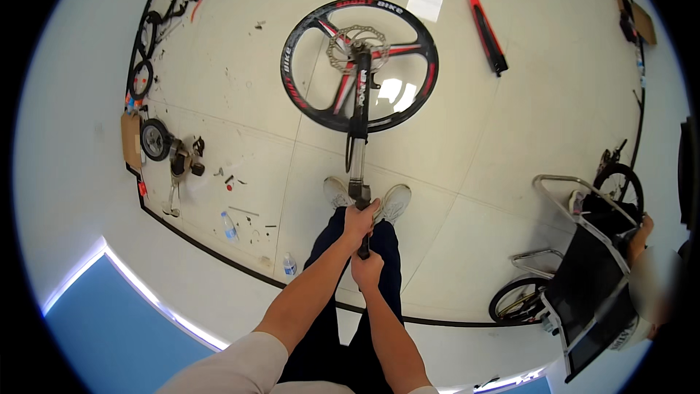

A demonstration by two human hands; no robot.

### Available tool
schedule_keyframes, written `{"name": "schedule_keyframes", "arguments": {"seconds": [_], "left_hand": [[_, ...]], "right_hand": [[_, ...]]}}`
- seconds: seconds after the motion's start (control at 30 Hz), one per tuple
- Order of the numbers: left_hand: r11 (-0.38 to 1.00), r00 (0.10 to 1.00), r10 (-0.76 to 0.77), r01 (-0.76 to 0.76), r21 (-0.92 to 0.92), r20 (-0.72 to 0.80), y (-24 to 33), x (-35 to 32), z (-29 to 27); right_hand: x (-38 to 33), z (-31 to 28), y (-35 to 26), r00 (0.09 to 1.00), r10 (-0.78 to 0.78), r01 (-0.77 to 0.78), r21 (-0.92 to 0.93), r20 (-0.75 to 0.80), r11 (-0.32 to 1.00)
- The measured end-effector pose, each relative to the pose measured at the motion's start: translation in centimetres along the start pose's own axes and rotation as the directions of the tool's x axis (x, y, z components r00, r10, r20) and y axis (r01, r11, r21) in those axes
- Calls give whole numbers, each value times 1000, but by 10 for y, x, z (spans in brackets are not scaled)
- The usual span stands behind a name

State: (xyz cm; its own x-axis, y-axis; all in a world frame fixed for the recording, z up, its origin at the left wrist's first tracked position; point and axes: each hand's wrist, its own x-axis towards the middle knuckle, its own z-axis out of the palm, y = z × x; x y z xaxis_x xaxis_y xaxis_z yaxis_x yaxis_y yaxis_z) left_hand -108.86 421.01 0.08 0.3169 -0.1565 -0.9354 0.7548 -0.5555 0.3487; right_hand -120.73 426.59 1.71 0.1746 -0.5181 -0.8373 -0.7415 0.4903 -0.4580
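A bicycle suspension fork (356, 157) runs from my hands out to the hub of a black, three-spoke wheel (432, 80) with red and white markings. The wheel's metal brake disc (337, 58) faces up. My left hand (359, 222) is closed round the fork's upper end, just below the crown (357, 191). Nearer to me, my right hand (367, 271) is wrapped round the end of the same dark tube. A thin cable hangs along the fork leg. How the far side of the wheel meets the floor is hidden.
A red and black long part (487, 36) lies right of the wheel. On the left are a small wheel assembly (154, 138), scattered small parts and water bottles (230, 226). A black chair (589, 277), another person's arm (642, 237) and bicycle wheels (518, 299) are at right.
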Motion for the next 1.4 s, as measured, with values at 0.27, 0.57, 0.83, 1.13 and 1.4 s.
{"name": "schedule_keyframes", "arguments": {"seconds": [0.27,0.57,0.83,1.13,1.4], "left_hand": [[1000,999,-22,22,14,-34,-67,132,-4],[993,997,-42,34,-114,-65,-47,229,-14],[976,995,-30,9,-216,-96,-49,272,-29],[966,996,-26,4,-260,-82,-46,304,-30],[968,999,7,-17,-251,-39,-45,329,-31]], "right_hand": [[98,44,55,994,102,-103,-21,-42,994],[202,90,64,999,32,-35,-122,-26,992],[242,105,56,998,33,-20,-252,46,967],[275,111,58,997,-13,33,-243,82,969],[306,125,73,990,-134,139,-135,42,981]]}}
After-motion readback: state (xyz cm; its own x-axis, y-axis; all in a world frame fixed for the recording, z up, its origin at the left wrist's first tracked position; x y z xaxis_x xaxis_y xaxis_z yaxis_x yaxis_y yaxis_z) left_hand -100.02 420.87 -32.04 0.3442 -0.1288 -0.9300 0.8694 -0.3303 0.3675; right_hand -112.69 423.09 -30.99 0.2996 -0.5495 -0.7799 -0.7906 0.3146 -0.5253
